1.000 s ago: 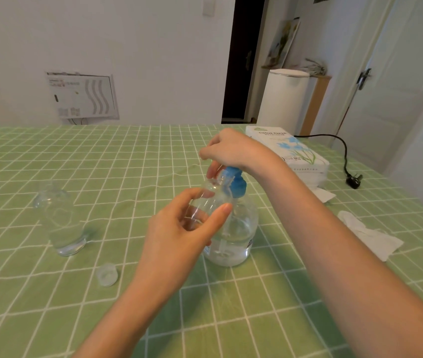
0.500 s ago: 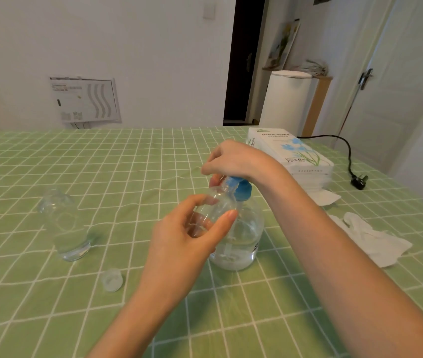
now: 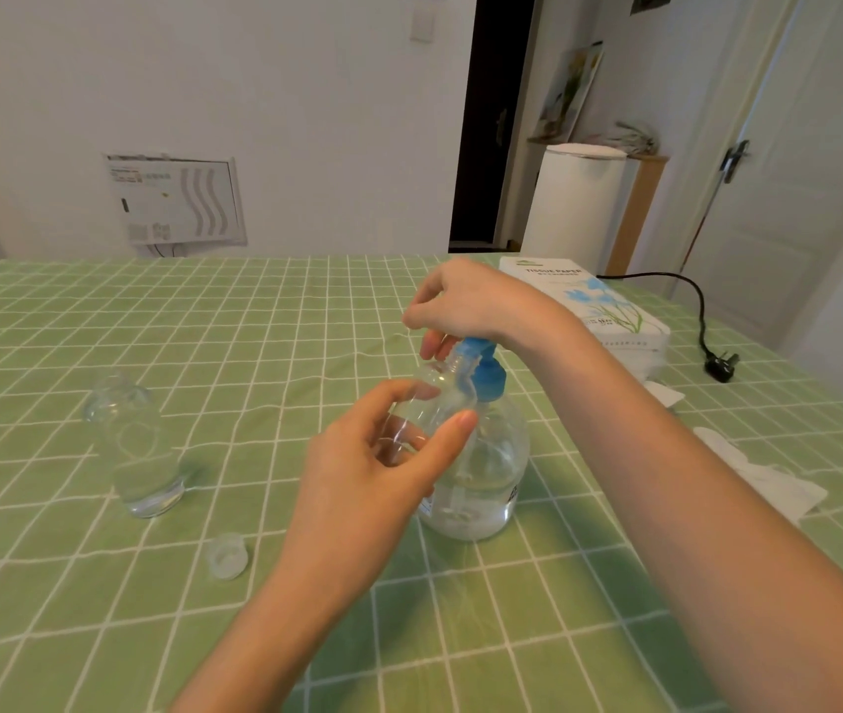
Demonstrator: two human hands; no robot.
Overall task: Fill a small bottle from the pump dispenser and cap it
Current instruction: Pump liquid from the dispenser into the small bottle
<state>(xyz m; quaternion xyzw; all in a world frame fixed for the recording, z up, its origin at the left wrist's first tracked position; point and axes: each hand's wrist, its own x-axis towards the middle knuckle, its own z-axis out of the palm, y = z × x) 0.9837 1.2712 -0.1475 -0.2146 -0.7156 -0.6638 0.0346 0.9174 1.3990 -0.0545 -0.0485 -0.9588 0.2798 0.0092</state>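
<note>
My left hand grips a small clear bottle, tilted with its mouth right under the blue pump spout. The pump dispenser is a round clear bottle with a blue pump head, standing mid-table just behind the small bottle. My right hand rests on top of the pump head with its fingers curled over it. A small clear cap lies on the cloth to the left of my left wrist.
A second clear bottle stands at the left on the green checked tablecloth. A tissue paper box sits behind my right wrist, crumpled tissues lie to the right, and a black power cord runs at the far right.
Both hands keep the same hold on the small bottle and the pump. The pump head looks slightly lower under my right hand; the view has shifted a little.
</note>
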